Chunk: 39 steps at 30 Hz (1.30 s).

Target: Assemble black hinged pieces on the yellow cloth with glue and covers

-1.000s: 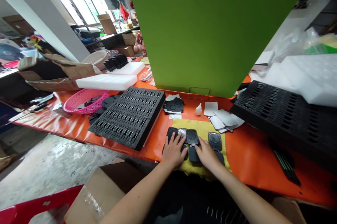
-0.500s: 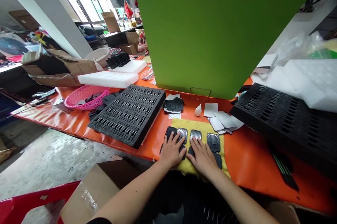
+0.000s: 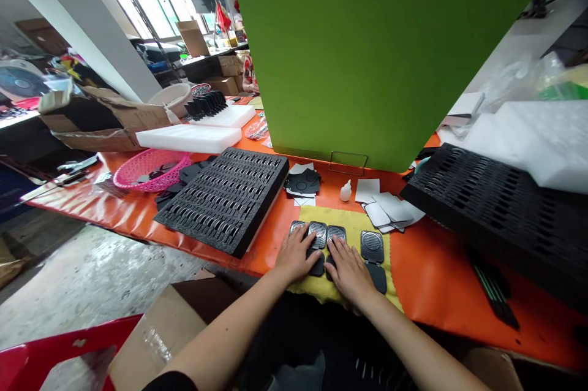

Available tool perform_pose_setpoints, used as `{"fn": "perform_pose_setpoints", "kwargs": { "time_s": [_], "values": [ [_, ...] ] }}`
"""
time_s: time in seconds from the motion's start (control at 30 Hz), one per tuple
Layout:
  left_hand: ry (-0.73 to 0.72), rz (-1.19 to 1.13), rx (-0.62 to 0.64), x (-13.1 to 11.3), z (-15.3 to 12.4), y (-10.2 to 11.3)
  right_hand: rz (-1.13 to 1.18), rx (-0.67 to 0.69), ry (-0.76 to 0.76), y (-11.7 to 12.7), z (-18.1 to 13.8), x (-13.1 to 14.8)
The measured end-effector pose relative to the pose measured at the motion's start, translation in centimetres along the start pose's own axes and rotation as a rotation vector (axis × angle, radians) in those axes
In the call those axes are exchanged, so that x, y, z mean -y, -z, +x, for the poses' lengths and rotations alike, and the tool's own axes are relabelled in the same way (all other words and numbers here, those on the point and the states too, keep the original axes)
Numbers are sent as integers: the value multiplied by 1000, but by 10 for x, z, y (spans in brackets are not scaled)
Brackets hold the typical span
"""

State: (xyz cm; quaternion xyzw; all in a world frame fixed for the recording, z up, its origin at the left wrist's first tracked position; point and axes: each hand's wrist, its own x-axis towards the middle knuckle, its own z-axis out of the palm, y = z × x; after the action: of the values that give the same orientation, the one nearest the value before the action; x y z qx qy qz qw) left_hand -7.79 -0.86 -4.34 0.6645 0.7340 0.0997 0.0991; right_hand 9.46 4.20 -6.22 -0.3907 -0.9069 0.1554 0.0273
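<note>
Several flat black hinged cases with ridged, ringed upper halves lie opened out in a row on a yellow cloth (image 3: 340,214). My left hand (image 3: 295,257) lies flat with fingers spread over the leftmost case (image 3: 298,227) and touches the second case (image 3: 317,233). My right hand (image 3: 351,271) rests palm down, fingers stretched out, on the third case (image 3: 337,232), whose lower half is mostly covered. To the right of that hand, the last case (image 3: 372,246) lies apart from the others, its smooth lower half toward me.
A black slotted foam tray (image 3: 225,195) stands at left, and another foam tray (image 3: 478,207) at right. Behind the cloth are a small white dropper bottle (image 3: 345,191), white cards (image 3: 390,208) and black sheets (image 3: 304,182). A green panel (image 3: 358,60) rises beyond; a pink basket (image 3: 151,170) sits farther left.
My right hand has slid the third case left, close against the second, widening the gap to the last case. My left hand has shifted slightly left, uncovering more of the second case.
</note>
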Motion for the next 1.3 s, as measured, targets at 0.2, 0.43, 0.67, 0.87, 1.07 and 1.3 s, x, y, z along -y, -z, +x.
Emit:
{"fn": "perform_pose_setpoints", "kwargs": {
  "time_s": [0.2, 0.43, 0.67, 0.87, 1.07, 1.3],
  "values": [
    [68, 20, 46, 13, 7, 0, -55, 27, -32, 0, 8, -9],
    [59, 37, 42, 12, 13, -3, -60, 59, -31, -1, 12, -2],
    [-67, 31, 95, 12, 8, 2, -75, 28, -44, -2, 13, 8],
    [-9, 45, 84, 16, 3, 4, -80, 30, -21, 3, 14, 11],
    [30, 48, 62, 21, 0, 2, -80, -16, -63, 4, 7, 3],
    [-56, 55, 55, 27, -1, 4, -61, -9, -25, -8, 11, 8]
  ]
}}
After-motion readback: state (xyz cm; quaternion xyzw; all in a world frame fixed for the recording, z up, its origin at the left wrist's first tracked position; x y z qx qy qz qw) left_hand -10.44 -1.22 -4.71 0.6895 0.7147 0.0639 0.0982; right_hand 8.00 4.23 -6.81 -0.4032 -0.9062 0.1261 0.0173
